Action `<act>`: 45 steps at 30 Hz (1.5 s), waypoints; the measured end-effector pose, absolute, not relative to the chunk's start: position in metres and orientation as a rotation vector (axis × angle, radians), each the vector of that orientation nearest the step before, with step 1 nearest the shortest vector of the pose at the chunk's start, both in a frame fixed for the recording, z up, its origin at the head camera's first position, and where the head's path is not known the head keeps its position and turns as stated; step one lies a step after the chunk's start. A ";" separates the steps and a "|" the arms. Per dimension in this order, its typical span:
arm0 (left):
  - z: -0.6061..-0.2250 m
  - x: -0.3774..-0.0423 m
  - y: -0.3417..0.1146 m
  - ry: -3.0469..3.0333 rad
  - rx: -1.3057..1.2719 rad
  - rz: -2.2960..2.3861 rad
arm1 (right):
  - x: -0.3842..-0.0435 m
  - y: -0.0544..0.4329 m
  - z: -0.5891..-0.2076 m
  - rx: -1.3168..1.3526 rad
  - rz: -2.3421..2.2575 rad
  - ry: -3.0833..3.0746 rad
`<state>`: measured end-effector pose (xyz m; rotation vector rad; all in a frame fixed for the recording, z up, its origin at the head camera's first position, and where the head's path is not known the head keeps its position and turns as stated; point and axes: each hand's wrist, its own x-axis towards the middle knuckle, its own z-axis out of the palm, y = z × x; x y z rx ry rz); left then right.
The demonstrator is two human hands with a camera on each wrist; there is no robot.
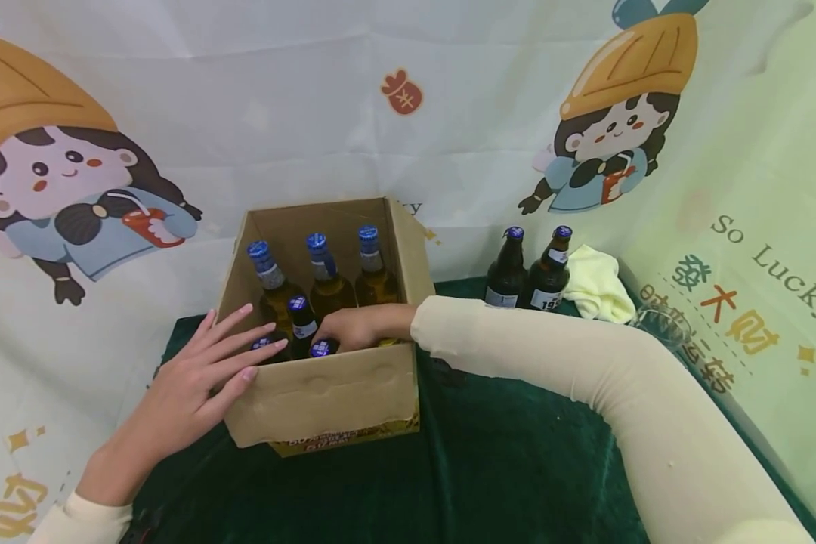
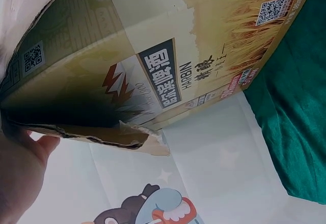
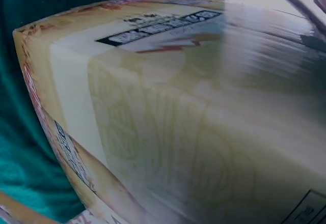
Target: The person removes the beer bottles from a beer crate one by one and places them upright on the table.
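- Reaching into the cardboard box [image 1: 326,393], the right hand [image 1: 357,326] has its fingers curled down over a blue-capped bottle [image 1: 322,348] at the front row; grip looks closed on the neck, though the box wall hides the fingertips.
- Left hand [image 1: 200,370] lies flat against the box's near-left corner, fingers straight and spread, tips over the rim; it clasps nothing, only braces.
- Box sits on the green cloth [image 1: 489,468], open-topped, with more bottles upright inside: three tall ones [image 1: 323,272] along the back, shorter caps [image 1: 298,306] in front, all packed close.
- Risk, as I judge it: a bottle lifted at a slant could knock its neighbours, glass on glass, since the caps stand nearly touching.
- Risk: a hold on the cap or neck alone may slip if the glass is wet or heavy; the bottle would drop back among the others.
- Risk: the torn lower flap [image 2: 137,137], seen from the left wrist, suggests weak card; a hard pull could drag or tilt the box if the bracing palm eases.
- Right forearm sleeve [image 1: 585,363] crosses just in front of two dark bottles [image 1: 527,272] standing outside the box; a wide elbow swing could tip them toward the yellow cloth [image 1: 598,283] or the glass [image 1: 663,325].
- Right-wrist view shows only blurred box wall; nothing of the grip can be told there.
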<state>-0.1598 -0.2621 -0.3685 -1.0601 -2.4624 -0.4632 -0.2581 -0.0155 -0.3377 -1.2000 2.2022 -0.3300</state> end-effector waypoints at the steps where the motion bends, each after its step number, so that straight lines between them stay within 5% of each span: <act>1: -0.369 -0.160 -0.262 -2.457 -1.060 -0.465 | -0.258 -0.015 -0.338 -1.209 -0.331 2.205; 16: -0.371 -0.162 -0.262 -2.439 -1.066 -0.467 | -0.255 -0.007 -0.332 -1.332 -0.496 2.361; 34: -0.371 -0.159 -0.264 -2.457 -1.053 -0.511 | -0.243 0.008 -0.318 -1.258 -1.655 2.127; 45: -0.370 -0.161 -0.263 -2.427 -1.065 -0.550 | -0.247 0.017 -0.289 -1.286 -1.813 2.066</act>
